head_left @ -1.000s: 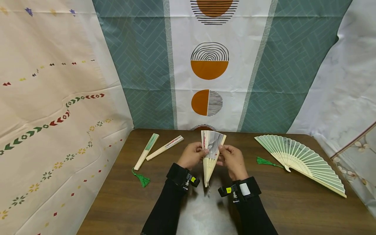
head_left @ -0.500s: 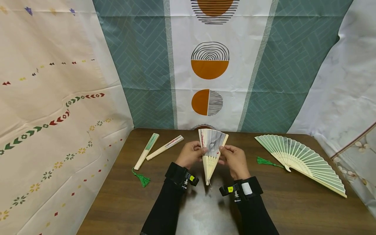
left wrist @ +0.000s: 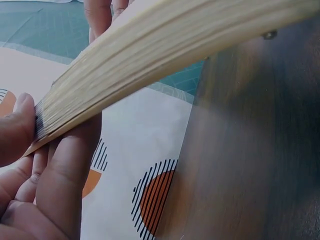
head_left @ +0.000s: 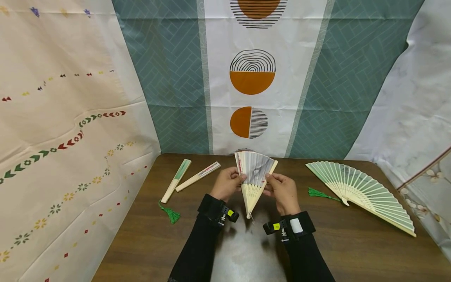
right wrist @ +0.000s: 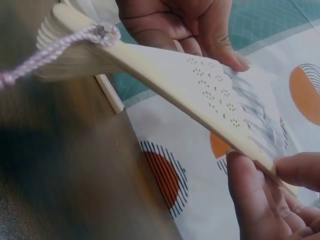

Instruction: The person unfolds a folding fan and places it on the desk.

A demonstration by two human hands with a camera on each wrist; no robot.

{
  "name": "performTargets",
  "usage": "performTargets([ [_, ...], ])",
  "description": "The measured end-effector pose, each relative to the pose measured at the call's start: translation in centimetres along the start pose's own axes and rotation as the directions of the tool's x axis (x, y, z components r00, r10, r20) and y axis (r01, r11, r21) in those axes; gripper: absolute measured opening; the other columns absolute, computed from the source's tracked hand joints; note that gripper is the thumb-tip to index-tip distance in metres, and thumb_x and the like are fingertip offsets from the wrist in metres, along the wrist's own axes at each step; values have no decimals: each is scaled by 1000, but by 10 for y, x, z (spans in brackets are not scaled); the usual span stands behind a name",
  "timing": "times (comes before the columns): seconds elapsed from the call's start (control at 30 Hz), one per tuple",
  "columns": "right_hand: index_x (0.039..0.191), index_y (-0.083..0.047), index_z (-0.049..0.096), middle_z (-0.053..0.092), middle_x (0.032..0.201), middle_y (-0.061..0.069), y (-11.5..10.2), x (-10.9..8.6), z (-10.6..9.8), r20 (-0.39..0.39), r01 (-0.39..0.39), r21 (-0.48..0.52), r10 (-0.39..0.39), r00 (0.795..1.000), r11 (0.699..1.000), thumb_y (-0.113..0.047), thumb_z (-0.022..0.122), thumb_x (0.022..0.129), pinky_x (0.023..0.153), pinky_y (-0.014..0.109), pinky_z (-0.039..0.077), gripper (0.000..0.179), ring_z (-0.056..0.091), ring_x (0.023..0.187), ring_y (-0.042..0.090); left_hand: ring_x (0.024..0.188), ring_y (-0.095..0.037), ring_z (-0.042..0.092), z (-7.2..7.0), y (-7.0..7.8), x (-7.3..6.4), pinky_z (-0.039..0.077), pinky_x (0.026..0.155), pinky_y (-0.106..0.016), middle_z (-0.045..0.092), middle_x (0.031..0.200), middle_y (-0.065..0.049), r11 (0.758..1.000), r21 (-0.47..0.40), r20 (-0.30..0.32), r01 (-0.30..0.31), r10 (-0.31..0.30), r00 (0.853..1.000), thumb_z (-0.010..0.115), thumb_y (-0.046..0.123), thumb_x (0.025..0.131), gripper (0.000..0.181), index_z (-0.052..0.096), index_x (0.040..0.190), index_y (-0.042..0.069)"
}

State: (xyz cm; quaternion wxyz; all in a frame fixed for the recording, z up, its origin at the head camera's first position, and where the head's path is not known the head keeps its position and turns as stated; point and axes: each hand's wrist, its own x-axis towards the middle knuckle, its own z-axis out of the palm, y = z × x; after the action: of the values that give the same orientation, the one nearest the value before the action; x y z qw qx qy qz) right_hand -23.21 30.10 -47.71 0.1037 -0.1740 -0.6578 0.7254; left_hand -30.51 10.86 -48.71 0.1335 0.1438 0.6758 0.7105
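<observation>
Pinching a partly spread folding fan with pale pierced wooden ribs and a grey-white patterned leaf [head_left: 256,169] between curled thumb and fingers of both hands: at its left edge with the left hand [head_left: 227,185], at its right edge with the right hand [head_left: 283,192]. Held raised over the brown wooden tabletop [head_left: 141,243], pivot end nearest the wearer. Lying left of that fan, two closed slim pale wooden fans [head_left: 198,177]; right of it, a wide-open pale-green fan [head_left: 366,192].
</observation>
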Motion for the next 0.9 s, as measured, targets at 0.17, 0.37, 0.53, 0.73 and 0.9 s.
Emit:
performTargets([
  [0.17, 142, 17, 65, 76, 85, -4, 0, 0, 0, -13, 8, 30, -7, 1000, 1000, -12, 67, 115, 74, 29, 73, 39, 77, 73, 3, 74, -6, 67, 1, 2, 0, 57, 63, -21, 74, 83, 7, 1000, -24, -26, -14, 13, 1000, 68, -4, 111, 15, 69, 119, -16],
  [0.37, 142, 18, 65, 76, 82, -5, -1, 1, 0, -34, -2, 40, 3, 999, 999, -11, 67, 115, 74, 28, 72, 40, 77, 71, 3, 75, -6, 66, -1, 5, -2, 57, 63, -20, 73, 83, 6, 1000, -30, -57, -7, 5, 998, 68, -3, 111, 19, 69, 124, -17],
  [0.53, 142, 18, 65, 78, 85, -4, -2, 1, -1, -42, 2, 52, 0, 999, 999, -11, 68, 115, 73, 27, 72, 40, 78, 72, 4, 76, -5, 67, -1, 5, -1, 59, 64, -20, 74, 86, 4, 999, -46, -81, -12, 8, 997, 68, -3, 111, 20, 69, 125, -17],
  [0.73, 143, 18, 63, 79, 85, -5, -3, 0, -2, -43, 7, 65, -4, 999, 998, -11, 67, 115, 75, 28, 72, 40, 80, 73, 4, 76, -5, 67, 0, 4, 0, 58, 63, -18, 72, 85, 6, 998, -68, -86, -14, 8, 996, 67, -2, 112, 21, 68, 126, -18],
  [0.9, 144, 17, 63, 76, 86, -5, -4, 0, -3, -70, 7, 77, -2, 998, 997, -11, 66, 116, 72, 23, 71, 40, 77, 73, 4, 79, -6, 68, -2, 3, -1, 60, 64, -19, 71, 85, 6, 993, -114, -114, -20, 7, 993, 66, -1, 113, 18, 68, 123, -16],
])
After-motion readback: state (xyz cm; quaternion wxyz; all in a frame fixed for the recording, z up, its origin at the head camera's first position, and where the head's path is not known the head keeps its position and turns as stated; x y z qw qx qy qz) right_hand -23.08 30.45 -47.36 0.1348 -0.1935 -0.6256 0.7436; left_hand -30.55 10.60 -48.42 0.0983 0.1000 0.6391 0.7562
